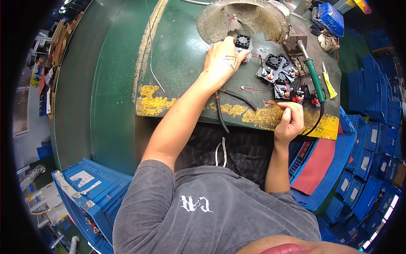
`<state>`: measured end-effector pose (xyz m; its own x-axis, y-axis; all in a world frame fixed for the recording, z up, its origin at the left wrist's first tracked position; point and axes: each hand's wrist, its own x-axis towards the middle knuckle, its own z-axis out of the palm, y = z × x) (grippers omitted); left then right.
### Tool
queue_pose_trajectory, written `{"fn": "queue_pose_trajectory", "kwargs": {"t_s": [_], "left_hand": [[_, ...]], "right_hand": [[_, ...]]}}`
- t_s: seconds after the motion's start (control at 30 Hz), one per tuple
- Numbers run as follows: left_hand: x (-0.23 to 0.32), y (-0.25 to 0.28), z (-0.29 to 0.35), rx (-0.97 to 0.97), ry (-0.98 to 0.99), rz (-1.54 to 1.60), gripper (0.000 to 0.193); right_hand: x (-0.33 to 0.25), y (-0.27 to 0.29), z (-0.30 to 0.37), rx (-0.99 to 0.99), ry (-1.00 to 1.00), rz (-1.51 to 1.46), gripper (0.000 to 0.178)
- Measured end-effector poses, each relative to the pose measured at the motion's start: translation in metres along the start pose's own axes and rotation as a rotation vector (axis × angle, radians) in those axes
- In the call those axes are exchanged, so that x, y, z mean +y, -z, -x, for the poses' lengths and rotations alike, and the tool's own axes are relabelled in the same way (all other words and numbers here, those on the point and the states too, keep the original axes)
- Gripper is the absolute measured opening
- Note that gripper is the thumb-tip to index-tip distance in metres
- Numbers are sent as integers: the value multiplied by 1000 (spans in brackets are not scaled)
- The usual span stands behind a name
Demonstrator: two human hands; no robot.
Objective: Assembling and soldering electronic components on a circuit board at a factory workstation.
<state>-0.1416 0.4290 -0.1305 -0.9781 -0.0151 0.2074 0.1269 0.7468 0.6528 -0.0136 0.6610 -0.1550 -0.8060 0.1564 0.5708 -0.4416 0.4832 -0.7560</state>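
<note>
The left hand (222, 59) grips 1 small fan (242, 41) (black); the right hand (289, 120), well apart, apparently pinches a red wire (270, 103).

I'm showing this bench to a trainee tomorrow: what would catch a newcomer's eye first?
Probably the left hand pressing a small black fan at the far edge of the green table. Next, the right hand pinching a red wire at the near edge, beside more fans and a green-handled soldering iron.
</note>
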Motion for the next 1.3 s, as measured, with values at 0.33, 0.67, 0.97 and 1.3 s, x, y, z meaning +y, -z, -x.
{"fn": "queue_pose_trajectory", "kwargs": {"t_s": [0.33, 0.67, 0.97, 1.3], "left_hand": [[9, 8, -5, -78, 126, -69, 62], [20, 12, -15, -110, 183, -126, 70], [18, -6, -28, 105, 107, -205, 62], [-5, 64, 53, 275, -152, -139, 28]], "right_hand": [[0, 0, 0, -3, 9, -16, 19], [-2, 1, -1, -1, -6, -23, 19], [-5, 0, 0, -16, -27, -24, 19], [-22, 14, -7, 18, 215, 106, 17]]}}
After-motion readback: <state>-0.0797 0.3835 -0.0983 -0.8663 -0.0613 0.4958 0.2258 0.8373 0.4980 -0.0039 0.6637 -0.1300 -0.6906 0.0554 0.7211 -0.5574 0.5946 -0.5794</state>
